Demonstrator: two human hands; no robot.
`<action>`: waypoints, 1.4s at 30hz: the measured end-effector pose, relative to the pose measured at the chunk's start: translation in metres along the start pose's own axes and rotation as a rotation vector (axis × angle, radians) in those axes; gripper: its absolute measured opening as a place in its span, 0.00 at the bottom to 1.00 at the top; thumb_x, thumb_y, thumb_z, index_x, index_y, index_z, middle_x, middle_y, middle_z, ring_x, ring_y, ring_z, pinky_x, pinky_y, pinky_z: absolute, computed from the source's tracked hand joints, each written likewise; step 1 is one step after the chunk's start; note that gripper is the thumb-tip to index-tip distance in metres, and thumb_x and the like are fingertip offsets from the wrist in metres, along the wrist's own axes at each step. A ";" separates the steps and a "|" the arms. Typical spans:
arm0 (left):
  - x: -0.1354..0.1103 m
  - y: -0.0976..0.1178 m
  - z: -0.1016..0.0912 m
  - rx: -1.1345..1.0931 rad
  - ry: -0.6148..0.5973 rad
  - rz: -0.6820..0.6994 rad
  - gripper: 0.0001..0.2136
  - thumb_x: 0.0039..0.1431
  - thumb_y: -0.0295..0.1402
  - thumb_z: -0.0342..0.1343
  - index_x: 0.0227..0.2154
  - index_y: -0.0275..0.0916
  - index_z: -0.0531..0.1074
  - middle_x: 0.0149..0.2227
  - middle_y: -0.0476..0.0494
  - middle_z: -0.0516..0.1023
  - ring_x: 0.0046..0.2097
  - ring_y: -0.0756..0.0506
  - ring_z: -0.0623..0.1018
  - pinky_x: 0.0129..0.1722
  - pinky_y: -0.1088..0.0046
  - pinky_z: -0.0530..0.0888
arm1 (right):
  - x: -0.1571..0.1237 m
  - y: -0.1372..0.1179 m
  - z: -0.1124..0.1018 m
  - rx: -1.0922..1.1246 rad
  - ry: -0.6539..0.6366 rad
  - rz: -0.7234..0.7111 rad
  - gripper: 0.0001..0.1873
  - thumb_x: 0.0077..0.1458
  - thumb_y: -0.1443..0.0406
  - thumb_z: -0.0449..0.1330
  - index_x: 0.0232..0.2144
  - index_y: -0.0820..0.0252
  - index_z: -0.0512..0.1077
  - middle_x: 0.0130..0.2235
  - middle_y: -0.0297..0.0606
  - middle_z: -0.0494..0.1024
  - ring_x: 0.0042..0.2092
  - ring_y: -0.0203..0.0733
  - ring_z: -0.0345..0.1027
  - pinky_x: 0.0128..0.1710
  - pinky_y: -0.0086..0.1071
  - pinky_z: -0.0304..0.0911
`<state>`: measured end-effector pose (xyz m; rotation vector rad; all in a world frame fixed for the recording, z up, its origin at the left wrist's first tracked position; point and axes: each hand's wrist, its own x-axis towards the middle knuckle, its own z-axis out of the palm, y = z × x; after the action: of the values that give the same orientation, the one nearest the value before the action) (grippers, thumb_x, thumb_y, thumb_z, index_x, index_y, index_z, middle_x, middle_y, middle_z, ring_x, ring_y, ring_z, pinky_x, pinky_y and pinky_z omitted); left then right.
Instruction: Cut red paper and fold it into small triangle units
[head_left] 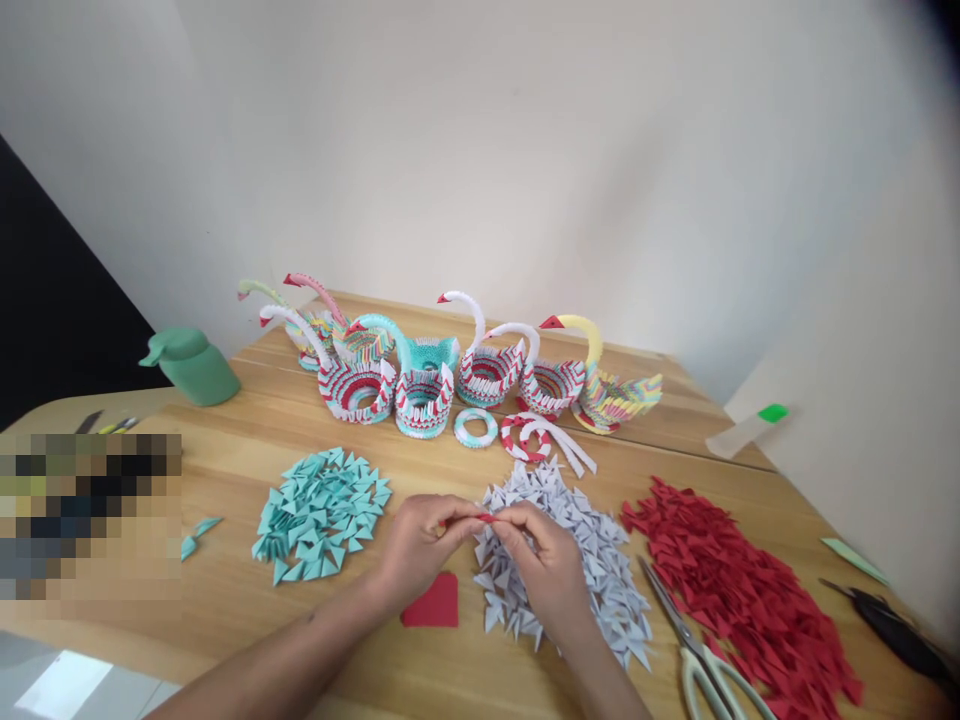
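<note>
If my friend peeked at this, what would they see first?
Probably the paper swans standing toward the back of the table. Then the big red pile on the right, beside the scissors. In the middle, the left hand and right hand pinch a red piece.

the left hand (pixel 420 545) and right hand (pixel 551 565) mostly hide a red paper piece (pixel 487 518), the scissors (pixel 686 636) run off the bottom edge, and a pixelated patch (pixel 82 520) obscures the left side.

Red paper (pixel 487 518), striped paper swans (pixel 422 408)
</note>
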<state>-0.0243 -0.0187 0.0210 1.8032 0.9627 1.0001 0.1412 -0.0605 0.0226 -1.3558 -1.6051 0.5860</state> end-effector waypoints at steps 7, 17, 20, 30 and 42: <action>0.001 0.004 -0.005 0.009 -0.049 -0.014 0.07 0.55 0.33 0.56 0.27 0.40 0.78 0.23 0.47 0.77 0.27 0.48 0.73 0.29 0.77 0.65 | 0.000 -0.004 0.001 -0.022 -0.010 -0.069 0.09 0.58 0.64 0.54 0.27 0.58 0.71 0.26 0.32 0.72 0.29 0.36 0.67 0.31 0.28 0.61; 0.004 -0.010 0.005 -0.809 -0.190 -0.421 0.15 0.50 0.43 0.61 0.30 0.33 0.77 0.29 0.41 0.78 0.29 0.49 0.74 0.29 0.75 0.66 | -0.005 0.006 0.006 -0.242 0.149 -0.365 0.08 0.58 0.71 0.54 0.35 0.58 0.72 0.31 0.39 0.74 0.34 0.41 0.67 0.34 0.34 0.63; 0.001 -0.012 0.007 -0.993 -0.215 -0.510 0.16 0.47 0.42 0.64 0.30 0.31 0.77 0.29 0.39 0.78 0.32 0.47 0.75 0.31 0.74 0.68 | -0.005 0.008 0.008 -0.353 0.164 -0.456 0.10 0.57 0.72 0.54 0.38 0.58 0.73 0.31 0.40 0.74 0.34 0.41 0.66 0.33 0.34 0.63; 0.005 -0.015 0.001 -0.915 -0.125 -0.513 0.13 0.46 0.37 0.65 0.32 0.32 0.78 0.30 0.40 0.80 0.32 0.47 0.76 0.34 0.73 0.69 | -0.002 -0.010 0.000 -0.485 0.034 -0.425 0.12 0.60 0.69 0.52 0.43 0.57 0.73 0.36 0.42 0.76 0.38 0.43 0.68 0.37 0.35 0.65; 0.010 -0.011 -0.005 -0.973 -0.007 -0.500 0.12 0.46 0.38 0.65 0.24 0.32 0.74 0.17 0.52 0.69 0.19 0.55 0.66 0.21 0.80 0.61 | -0.143 0.082 -0.170 -0.875 -0.001 -0.122 0.13 0.52 0.63 0.54 0.35 0.50 0.79 0.36 0.42 0.81 0.36 0.51 0.74 0.37 0.43 0.68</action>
<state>-0.0275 -0.0039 0.0154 0.7119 0.6738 0.8970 0.3240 -0.2058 -0.0152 -1.8340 -2.0245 -0.2460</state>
